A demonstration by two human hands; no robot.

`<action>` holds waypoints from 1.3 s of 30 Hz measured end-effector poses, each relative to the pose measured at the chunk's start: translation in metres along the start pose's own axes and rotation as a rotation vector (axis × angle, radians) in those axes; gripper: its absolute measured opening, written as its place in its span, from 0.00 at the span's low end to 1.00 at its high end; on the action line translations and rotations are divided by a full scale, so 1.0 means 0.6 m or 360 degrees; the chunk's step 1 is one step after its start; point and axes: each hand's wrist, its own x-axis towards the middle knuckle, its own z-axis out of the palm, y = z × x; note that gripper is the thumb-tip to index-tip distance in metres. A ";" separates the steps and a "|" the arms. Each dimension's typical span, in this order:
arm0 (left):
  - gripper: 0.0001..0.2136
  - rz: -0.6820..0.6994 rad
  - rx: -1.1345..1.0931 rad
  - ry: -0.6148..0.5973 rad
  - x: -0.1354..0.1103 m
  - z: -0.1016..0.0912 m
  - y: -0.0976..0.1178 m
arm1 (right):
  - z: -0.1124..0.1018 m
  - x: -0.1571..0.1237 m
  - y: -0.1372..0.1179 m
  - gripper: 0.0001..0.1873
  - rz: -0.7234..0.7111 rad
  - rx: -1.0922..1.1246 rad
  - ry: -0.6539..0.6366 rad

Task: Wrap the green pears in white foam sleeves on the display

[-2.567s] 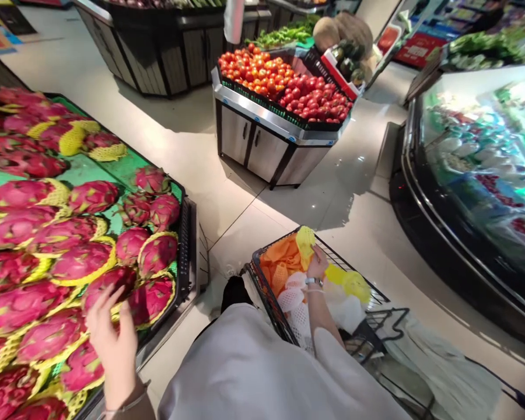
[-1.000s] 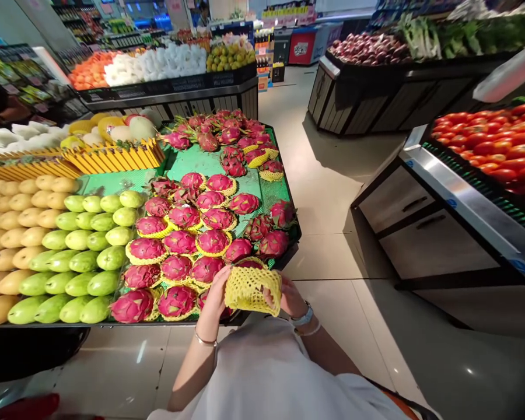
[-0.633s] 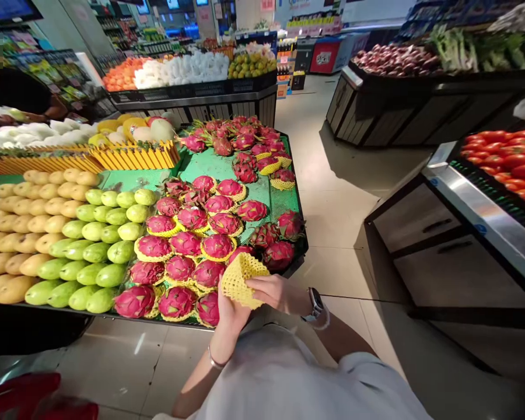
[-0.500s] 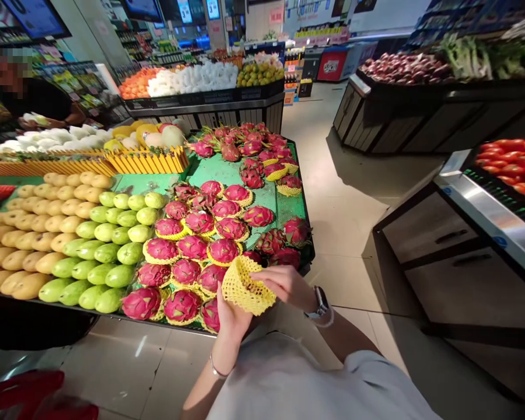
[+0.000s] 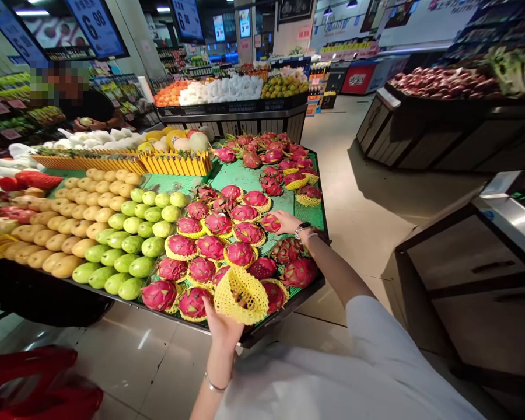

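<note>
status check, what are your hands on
left hand holding yellow foam net over the stall; right hand open, fingers at a dragon fruit; person beyond the stall, well away

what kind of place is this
Most likely a supermarket produce section: pink dragon fruit in yellow foam nets on a green-matted display stand, heaped green mangoes beside them, and dark blue hanging price boards overhead.

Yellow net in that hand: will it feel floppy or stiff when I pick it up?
The yellow net is probably light and floppy: it sags over the left hand and is full of holes. It likely squashes easily, since it looks like soft foam.
</note>
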 end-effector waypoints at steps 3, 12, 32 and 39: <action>0.27 0.0042 0.0060 0.0121 -0.006 0.018 0.004 | -0.002 -0.018 0.009 0.42 0.0130 0.0010 0.0025; 0.25 0.0199 0.0196 0.0159 0.022 0.055 -0.004 | -0.034 -0.148 -0.104 0.44 0.0330 0.0587 0.0823; 0.26 0.0071 0.0366 -0.0242 0.040 0.073 -0.034 | 0.039 -0.309 -0.312 0.44 0.0241 0.0927 0.0630; 0.24 -0.0046 0.0290 -0.0195 0.039 0.071 -0.041 | 0.032 -0.317 -0.322 0.45 0.0146 0.0751 0.0904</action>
